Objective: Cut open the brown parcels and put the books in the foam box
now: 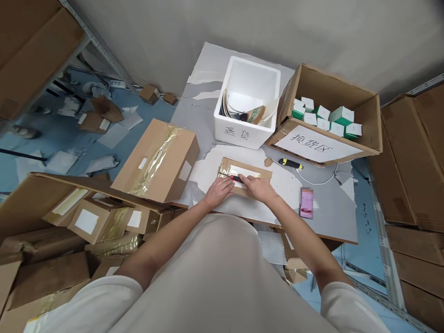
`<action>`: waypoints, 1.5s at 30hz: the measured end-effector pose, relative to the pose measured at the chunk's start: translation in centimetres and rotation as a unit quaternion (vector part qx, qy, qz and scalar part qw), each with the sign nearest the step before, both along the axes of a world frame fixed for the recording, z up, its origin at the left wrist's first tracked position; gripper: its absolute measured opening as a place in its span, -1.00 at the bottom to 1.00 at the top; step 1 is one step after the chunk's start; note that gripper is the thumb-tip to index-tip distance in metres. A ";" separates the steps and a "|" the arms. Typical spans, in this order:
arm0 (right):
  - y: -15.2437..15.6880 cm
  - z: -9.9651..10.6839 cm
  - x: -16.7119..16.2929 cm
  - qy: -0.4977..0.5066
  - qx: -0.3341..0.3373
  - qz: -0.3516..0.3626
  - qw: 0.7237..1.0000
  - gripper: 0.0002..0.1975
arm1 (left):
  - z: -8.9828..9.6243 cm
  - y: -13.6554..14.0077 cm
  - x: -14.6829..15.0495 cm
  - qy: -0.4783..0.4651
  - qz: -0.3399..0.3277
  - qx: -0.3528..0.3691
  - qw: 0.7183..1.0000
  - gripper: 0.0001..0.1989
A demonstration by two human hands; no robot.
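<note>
Now, grey-topped table (pixel 187 111) before you; open carton (pixel 342 90) of green-and-white boxes stands far right, tape-sealed carton (pixel 156 159) left, white foam box (pixel 222 125) between. Flat cardboard parcel (pixel 245 169) lies near table's front edge, under your hands. Your left hand (pixel 220 190) touches its near-left corner; can't tell if fingers grip. Your right hand (pixel 257 186) holds slim red-and-black tool (pixel 236 178) over parcel.
</note>
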State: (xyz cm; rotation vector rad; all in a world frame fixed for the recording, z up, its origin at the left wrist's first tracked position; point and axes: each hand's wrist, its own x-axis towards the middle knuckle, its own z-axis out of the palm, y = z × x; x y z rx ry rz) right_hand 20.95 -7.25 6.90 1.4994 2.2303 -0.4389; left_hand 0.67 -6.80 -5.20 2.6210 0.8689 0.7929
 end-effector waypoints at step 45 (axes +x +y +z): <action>-11.1 3.5 13.1 -0.080 0.051 -0.242 0.965 -0.50 | 0.9 -0.1 0.4 0.068 0.022 -0.051 0.996 -0.67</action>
